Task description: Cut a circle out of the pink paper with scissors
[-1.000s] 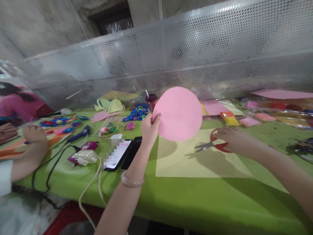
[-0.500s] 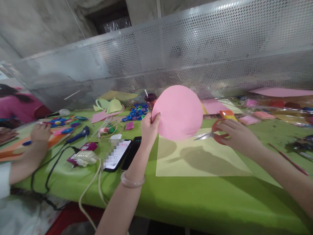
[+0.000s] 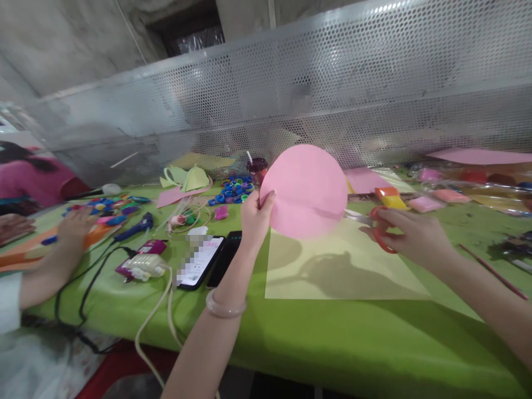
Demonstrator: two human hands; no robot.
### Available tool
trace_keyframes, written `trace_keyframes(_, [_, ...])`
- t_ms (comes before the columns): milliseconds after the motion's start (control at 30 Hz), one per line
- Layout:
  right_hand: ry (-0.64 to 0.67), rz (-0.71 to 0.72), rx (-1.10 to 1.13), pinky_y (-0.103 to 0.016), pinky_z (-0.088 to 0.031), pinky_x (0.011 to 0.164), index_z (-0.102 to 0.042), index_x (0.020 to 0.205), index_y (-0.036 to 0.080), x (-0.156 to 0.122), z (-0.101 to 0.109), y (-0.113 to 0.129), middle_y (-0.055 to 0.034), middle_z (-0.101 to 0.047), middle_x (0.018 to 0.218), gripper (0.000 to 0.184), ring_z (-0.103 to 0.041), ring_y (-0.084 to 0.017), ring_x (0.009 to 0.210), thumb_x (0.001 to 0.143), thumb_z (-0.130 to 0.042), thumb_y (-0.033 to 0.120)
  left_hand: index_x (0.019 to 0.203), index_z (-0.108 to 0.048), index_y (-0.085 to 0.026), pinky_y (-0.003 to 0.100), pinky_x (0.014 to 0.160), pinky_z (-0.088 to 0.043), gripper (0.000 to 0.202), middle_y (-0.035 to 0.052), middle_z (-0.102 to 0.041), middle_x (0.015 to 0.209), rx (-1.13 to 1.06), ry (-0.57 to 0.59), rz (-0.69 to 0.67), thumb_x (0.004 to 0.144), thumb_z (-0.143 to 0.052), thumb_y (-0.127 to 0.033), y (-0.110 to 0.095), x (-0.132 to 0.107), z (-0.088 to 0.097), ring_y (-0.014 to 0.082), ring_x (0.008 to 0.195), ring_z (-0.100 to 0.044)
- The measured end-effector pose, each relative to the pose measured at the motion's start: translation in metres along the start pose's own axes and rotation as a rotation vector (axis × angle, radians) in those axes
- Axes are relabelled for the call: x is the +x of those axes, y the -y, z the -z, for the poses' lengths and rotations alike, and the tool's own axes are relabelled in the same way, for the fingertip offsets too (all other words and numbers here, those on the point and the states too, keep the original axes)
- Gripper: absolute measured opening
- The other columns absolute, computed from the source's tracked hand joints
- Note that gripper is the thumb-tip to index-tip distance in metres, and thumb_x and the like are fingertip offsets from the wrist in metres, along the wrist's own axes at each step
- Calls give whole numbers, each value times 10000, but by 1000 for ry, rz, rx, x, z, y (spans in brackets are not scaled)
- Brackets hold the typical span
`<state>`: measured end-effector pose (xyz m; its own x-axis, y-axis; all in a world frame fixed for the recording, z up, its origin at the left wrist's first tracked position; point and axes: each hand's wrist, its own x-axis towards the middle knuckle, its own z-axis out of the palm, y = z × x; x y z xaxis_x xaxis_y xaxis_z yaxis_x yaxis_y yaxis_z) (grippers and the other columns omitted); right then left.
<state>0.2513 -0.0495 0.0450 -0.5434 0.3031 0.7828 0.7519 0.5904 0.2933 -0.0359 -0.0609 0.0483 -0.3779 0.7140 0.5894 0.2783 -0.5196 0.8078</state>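
My left hand pinches the left edge of a round pink paper disc, thumb in front, and holds it up above the table. In my right hand is a pair of scissors with orange handles. Their blades point left at the disc's right edge; the tips seem to lie behind the paper, and I cannot tell whether they touch it. Beneath lies a pale yellow sheet, with shadows of the disc and hand falling across it.
Left of my arm lie a lit phone, a power strip with cords and a blue glue gun. Blue bottle caps and a drink cup stand behind. Another person's hand rests at the left. Perforated metal backs the table.
My right hand has turned the scissors, so the blades have swung up from below the disc to its right edge. My left hand keeps the disc nearly still. The neighbour's hand has shifted slightly.
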Motion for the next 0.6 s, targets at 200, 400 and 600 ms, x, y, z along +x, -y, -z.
trace_keyframes(200, [61,-73,44,-204,-358,449,-578,748,188,-1,3,1,3,-625,556,241,-544,-114,481,764,-518,421,707,-552,-171,213,506,-343,193,-24,-518,606,17,3,-2,744,-560,-360,-1,0,1,113,545,-458])
trace_keyframes(400, [21,-74,77,-216,-387,473,-599,776,177,-5,0,1,-9,-631,559,245,-547,-125,476,722,-582,416,687,-538,-176,210,493,-336,198,-32,-489,583,47,3,-5,748,-554,-364,0,0,0,110,530,-445])
trace_keyframes(600, [19,19,75,-213,-379,456,-576,793,160,-4,-1,1,-1,-612,542,253,-532,-117,458,719,-601,401,677,-541,-176,213,510,-345,192,-34,-500,581,54,-2,-17,747,-560,-353,0,0,1,112,537,-451])
